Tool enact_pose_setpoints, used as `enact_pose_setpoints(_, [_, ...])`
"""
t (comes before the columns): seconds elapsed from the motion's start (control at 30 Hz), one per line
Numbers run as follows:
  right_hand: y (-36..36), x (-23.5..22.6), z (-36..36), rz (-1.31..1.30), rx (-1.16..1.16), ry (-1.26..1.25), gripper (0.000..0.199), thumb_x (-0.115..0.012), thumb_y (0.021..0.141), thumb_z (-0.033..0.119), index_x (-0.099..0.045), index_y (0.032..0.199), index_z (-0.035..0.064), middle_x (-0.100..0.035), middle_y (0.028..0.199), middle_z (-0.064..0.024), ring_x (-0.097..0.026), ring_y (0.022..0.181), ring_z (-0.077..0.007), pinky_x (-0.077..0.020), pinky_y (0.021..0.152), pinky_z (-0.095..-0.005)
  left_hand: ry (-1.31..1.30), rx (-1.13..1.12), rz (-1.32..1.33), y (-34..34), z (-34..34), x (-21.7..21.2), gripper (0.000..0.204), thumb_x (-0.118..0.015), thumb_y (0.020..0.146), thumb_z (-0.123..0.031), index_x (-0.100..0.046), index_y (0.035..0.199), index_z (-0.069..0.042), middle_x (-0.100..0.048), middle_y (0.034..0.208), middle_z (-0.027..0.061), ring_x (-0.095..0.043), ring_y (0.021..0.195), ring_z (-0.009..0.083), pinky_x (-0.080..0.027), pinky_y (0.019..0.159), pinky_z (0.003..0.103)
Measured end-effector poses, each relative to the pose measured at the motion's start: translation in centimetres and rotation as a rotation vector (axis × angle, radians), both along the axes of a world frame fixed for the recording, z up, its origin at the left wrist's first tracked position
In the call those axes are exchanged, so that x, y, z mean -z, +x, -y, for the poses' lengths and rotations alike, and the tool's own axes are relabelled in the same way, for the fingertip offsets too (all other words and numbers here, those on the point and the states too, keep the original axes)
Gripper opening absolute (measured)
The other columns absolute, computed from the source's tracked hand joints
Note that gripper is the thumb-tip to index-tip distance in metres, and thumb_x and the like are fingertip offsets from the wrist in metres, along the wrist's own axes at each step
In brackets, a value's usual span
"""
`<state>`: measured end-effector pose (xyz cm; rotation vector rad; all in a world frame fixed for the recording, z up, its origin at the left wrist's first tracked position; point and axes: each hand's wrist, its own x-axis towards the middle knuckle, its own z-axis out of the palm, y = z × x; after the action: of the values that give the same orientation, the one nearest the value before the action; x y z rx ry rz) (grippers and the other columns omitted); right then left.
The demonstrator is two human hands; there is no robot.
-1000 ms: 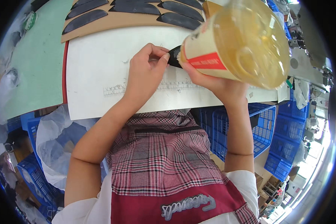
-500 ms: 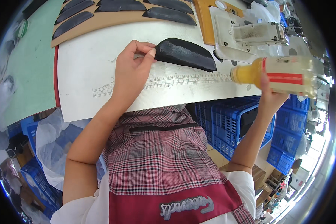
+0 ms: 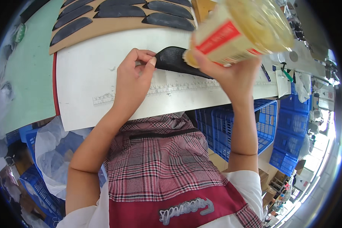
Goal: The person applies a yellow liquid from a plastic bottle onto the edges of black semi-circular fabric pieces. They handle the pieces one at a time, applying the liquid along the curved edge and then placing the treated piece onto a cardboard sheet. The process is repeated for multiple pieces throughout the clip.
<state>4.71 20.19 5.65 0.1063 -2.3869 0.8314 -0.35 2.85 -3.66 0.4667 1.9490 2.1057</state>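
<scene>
From my remote seat I see the left hand [image 3: 135, 78] resting on the white work board [image 3: 87, 76], its thumb and forefinger pinched together on the pointed left end of a black curved piece [image 3: 174, 60] that lies flat on the board, just above the printed ruler scale [image 3: 167, 89] running along the board's near edge. The right hand [image 3: 228, 72] is raised over the right part of that black piece, fingers wrapped tight around the lower end of a pale yellow plastic bottle with a red band [image 3: 239, 32]; the bottle is tilted, its body running up and to the right, and its lower end hangs just over the black piece, though I cannot tell whether it touches it. Beyond the board lies a tan sheet [image 3: 114, 24] carrying a row of similar black curved pieces [image 3: 167, 21], with a green mat [image 3: 30, 64] to the left. Below the board's edge stand blue plastic crates [image 3: 269, 125], and clear plastic bags [image 3: 53, 152] sit beside my left forearm.
</scene>
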Motion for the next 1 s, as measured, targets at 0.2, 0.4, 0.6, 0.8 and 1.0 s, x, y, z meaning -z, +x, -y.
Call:
enact_pose_setpoints(0.2, [5.6,0.1,-4.5,0.067,0.324,0.007,0.034,-0.075,0.062,0.019,-0.061,0.083,-0.0025,-0.063,0.077,-0.0063,-0.061,0.068,-0.0125,-0.0479,0.060,-0.0249,-0.001,-0.021,0.026,0.0,-0.1,-0.3,0.008,-0.050,0.084,-0.004,-0.049,0.080,0.003,-0.056,0.092,0.0116,-0.055,0.079,0.0131,-0.047,0.072,0.026])
enact_pose_setpoints(0.4, [8.5,4.7,-8.2,-0.054,0.311,-0.932,0.049,-0.050,0.082,0.041,-0.047,0.110,0.0008,-0.058,0.092,-0.0109,-0.058,0.083,-0.0235,-0.0466,0.060,-0.0282,-0.029,-0.003,0.071,0.4,0.6,-1.3,0.020,-0.045,0.088,-0.011,-0.051,0.100,0.005,-0.053,0.099,0.0110,-0.053,0.088,0.0143,-0.047,0.077,0.026])
enact_pose_setpoints(0.6, [7.5,8.7,-7.8,-0.204,0.011,-1.581,0.055,-0.042,0.083,0.049,-0.045,0.113,0.0035,-0.054,0.101,-0.0130,-0.053,0.095,-0.0280,-0.0476,0.076,-0.0373,-0.463,-0.113,-0.423,2.9,0.6,-2.6,0.031,-0.048,0.085,-0.012,-0.049,0.112,0.004,-0.049,0.105,0.0183,-0.051,0.092,0.0274,-0.042,0.079,0.033])
enact_pose_setpoints(0.8, [7.4,8.7,-7.8,-0.206,0.025,-1.526,0.060,-0.046,0.079,0.052,-0.043,0.113,0.0020,-0.052,0.101,-0.0125,-0.052,0.090,-0.0304,-0.0462,0.075,-0.0354,-0.635,-0.180,-0.546,3.6,0.4,-2.8,0.033,-0.052,0.082,-0.009,-0.049,0.112,0.004,-0.051,0.102,0.0182,-0.050,0.091,0.0299,-0.041,0.079,0.034])
enact_pose_setpoints(1.0, [7.7,9.0,-7.8,-0.223,-0.013,-1.578,0.064,-0.045,0.079,0.052,-0.041,0.115,-0.0002,-0.051,0.103,-0.0132,-0.051,0.089,-0.0309,-0.0480,0.070,-0.0337,-0.653,-0.199,-0.635,3.3,0.2,-2.8,0.031,-0.049,0.084,-0.008,-0.050,0.113,0.002,-0.054,0.102,0.0162,-0.054,0.086,0.0258,-0.043,0.078,0.031])
